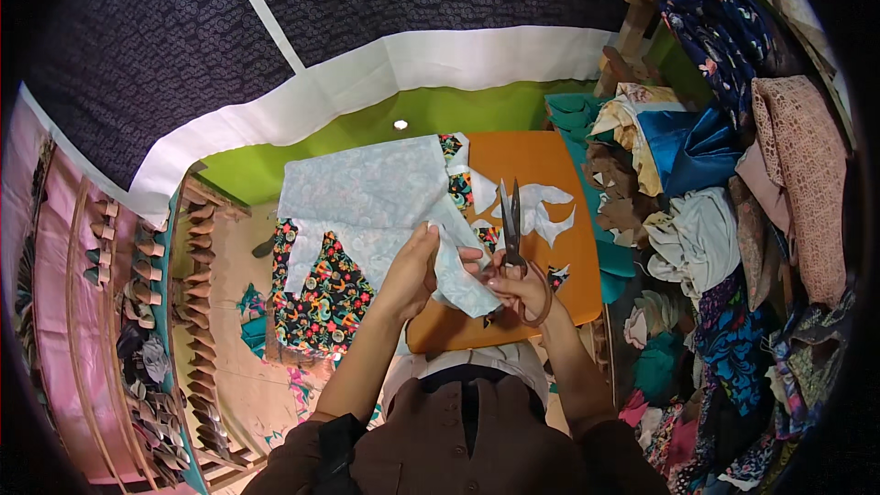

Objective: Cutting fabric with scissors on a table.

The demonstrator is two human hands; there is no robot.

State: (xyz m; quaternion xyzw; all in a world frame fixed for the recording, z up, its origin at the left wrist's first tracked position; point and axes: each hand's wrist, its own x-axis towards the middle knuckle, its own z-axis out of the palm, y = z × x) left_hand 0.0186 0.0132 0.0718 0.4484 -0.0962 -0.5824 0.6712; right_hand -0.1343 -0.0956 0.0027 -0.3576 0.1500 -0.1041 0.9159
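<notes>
A floral fabric piece [316, 298], black with bright flowers on one side and pale bluish white on its back, lies over the orange table and hangs off its left side. My left hand [412, 266] is closed on a raised, pale edge of this fabric, thumb on top. In my right hand [520, 286] is a pair of scissors [511, 220], dark blades pointing away from me and slightly apart, a brown handle loop below the fingers. My right fingertips are close by the fabric's edge; whether they pinch it too, I cannot tell. Pale cut scraps [547, 206] lie beyond the scissors.
The orange table [573, 266] has rounded corners. At right, heaped cloths [701, 229] crowd close to it. Racks of wooden shoe forms [200, 302] stand at left. A dark patterned curtain [367, 0] with white trim hangs ahead of a green wall [477, 110]. Scraps [252, 330] litter the floor.
</notes>
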